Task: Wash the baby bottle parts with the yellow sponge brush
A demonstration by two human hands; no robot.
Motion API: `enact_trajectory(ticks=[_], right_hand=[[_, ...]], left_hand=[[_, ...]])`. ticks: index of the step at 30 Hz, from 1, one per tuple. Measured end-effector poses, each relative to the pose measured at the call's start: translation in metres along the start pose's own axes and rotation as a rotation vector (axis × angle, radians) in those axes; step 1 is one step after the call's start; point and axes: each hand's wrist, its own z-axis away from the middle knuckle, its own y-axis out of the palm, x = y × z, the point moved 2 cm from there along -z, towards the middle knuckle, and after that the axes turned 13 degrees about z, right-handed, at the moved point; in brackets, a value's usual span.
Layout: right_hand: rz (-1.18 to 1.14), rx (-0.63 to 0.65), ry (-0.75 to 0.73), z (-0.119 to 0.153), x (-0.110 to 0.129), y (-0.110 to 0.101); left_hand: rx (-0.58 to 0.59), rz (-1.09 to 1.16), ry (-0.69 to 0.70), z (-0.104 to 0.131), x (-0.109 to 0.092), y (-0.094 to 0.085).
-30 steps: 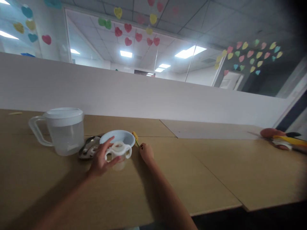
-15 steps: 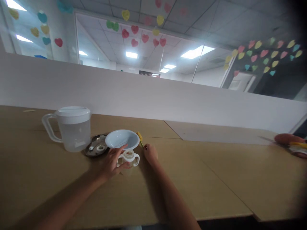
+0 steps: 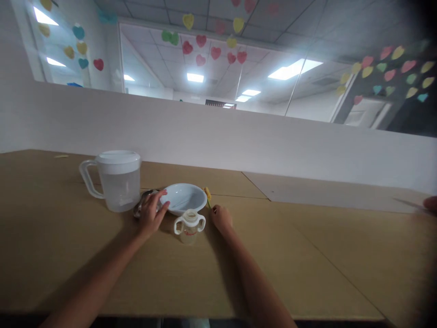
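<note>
A small clear bottle with two white handles and no cap stands upright on the table. Behind it is a white bowl. My left hand, fingers apart, is at the bowl's left rim and partly over a metal tray, whose contents it mostly hides. To the right of the bottle, my right hand is closed on the green handle of a brush with a yellow head. The brush head rests beside the bowl's right rim.
A clear pitcher with a white lid stands left of the tray, its handle pointing left. A white wall with windows rises behind the wooden table. Part of a reddish object shows at the right edge.
My left hand has let go of the bottle and moved left to the tray and bowl rim. The bottle now stands by itself. The view has shifted, and my right hand still holds the brush.
</note>
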Motion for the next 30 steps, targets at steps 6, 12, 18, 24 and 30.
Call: enact_trajectory(ticks=[6,12,18,24,30], right_hand=[[0.001,0.007,0.011,0.001,0.003,-0.002],[-0.004,0.005,0.007,0.003,0.004,-0.004],[-0.009,-0.003,-0.004,0.002,0.003,-0.001],[-0.009,-0.007,-0.004,0.001,0.003,0.002],[0.007,-0.011,-0.026,0.002,0.003,0.000]], left_hand=[[-0.049,-0.247,-0.196,-0.006,0.053,-0.023],[0.169,-0.401,-0.232,0.001,0.064,-0.016],[0.195,-0.422,-0.201,0.001,0.057,-0.012],[0.229,-0.448,-0.246,0.002,0.065,-0.014],[0.328,-0.499,-0.276,0.005,0.068,-0.012]])
